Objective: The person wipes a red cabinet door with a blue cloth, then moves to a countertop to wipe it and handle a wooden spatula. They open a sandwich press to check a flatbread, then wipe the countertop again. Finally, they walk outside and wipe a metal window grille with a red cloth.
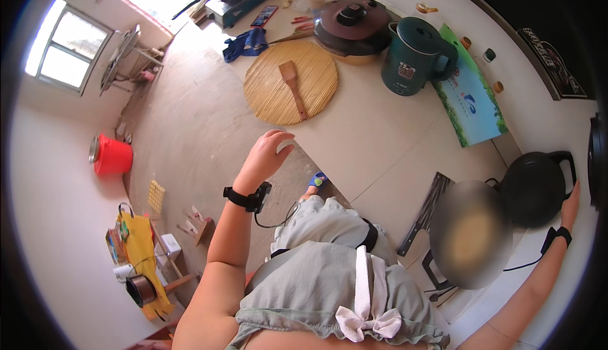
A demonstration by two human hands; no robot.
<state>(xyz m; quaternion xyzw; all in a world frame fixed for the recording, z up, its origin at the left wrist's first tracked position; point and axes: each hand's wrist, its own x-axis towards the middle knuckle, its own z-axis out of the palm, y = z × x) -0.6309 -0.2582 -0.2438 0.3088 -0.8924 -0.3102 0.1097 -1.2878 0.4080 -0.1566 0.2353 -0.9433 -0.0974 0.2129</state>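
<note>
My left hand [270,156] hangs in the air just off the counter's edge, fingers bent and parted, with nothing in it. At the far right, my right hand [571,207] is at the handle of a black pan [534,191]; the rim partly hides its fingers, so the grip is not fully visible. Beside that pan lies a round dark pan or lid [470,236], its middle blurred and yellowish. A cleaver [427,212] with a black handle rests to its left. Past my left hand, a wooden spatula [292,88] lies on a round woven mat [261,84].
On the counter [375,145] stand a dark green electric kettle [411,60] and a lidded electric pan [354,27]. A printed board [475,103] lies by the wall. Farther back are a blue cloth [245,45], a phone [264,16] and a stove [237,8]. A red bucket [113,154] stands on the floor.
</note>
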